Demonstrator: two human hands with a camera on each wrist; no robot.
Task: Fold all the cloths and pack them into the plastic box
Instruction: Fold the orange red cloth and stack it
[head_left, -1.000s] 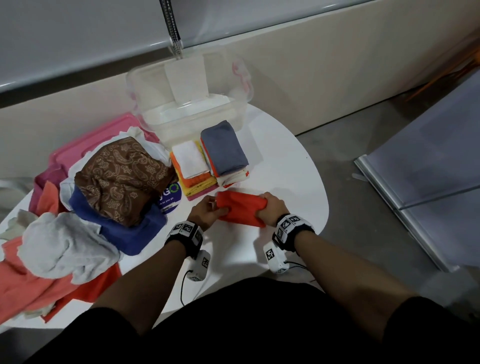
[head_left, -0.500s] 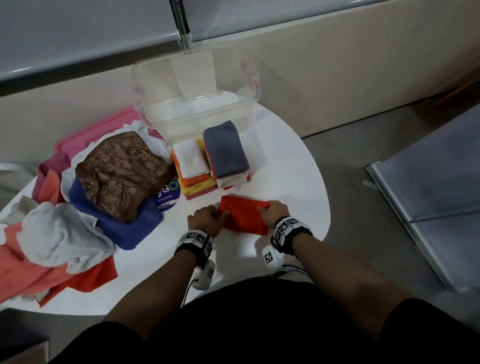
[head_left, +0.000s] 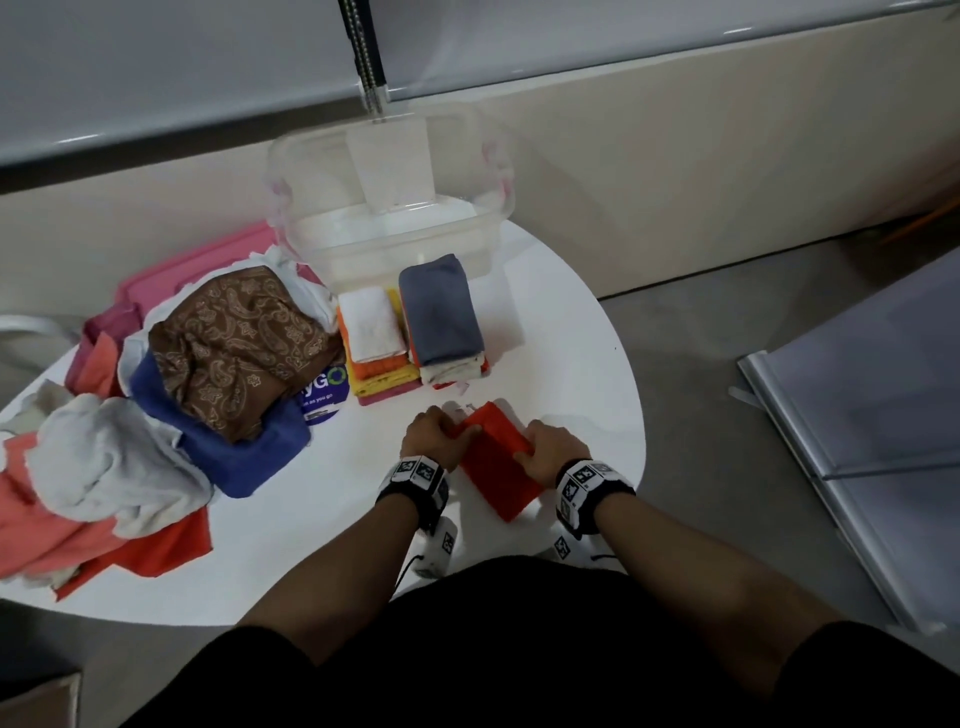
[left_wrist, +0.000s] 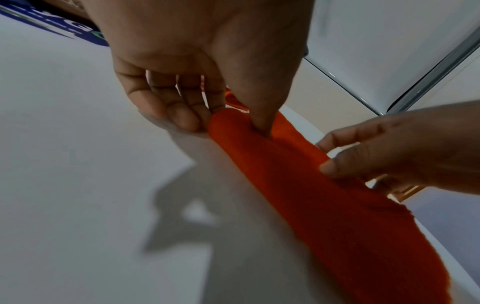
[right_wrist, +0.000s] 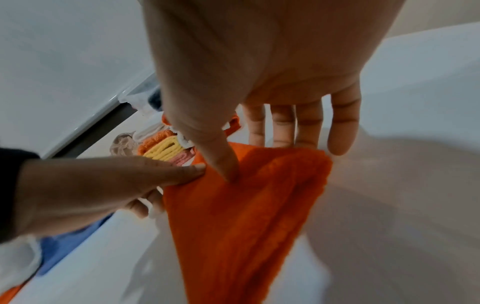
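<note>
A folded orange cloth (head_left: 493, 462) lies near the front edge of the round white table (head_left: 571, 332), turned so one corner points toward me. My left hand (head_left: 434, 434) pinches its far left end (left_wrist: 233, 123) between thumb and fingers. My right hand (head_left: 545, 449) pinches the cloth's right edge (right_wrist: 259, 174), thumb on top and fingers underneath. The clear plastic box (head_left: 389, 208) stands at the table's back with its lid up. Two stacks of folded cloths (head_left: 415, 327) sit just in front of the box.
A heap of unfolded cloths, brown paisley (head_left: 239, 338), blue (head_left: 244, 452), white (head_left: 104, 462) and coral (head_left: 47, 525), fills the table's left side. A pink lid (head_left: 208, 260) lies behind the heap. A blue sticker (head_left: 324, 395) marks the tabletop. Floor and a grey panel (head_left: 872, 415) are at the right.
Both hands have turned the folded orange cloth from lying crosswise to pointing diagonally toward me and shifted it slightly right. The camera view has moved a little.
</note>
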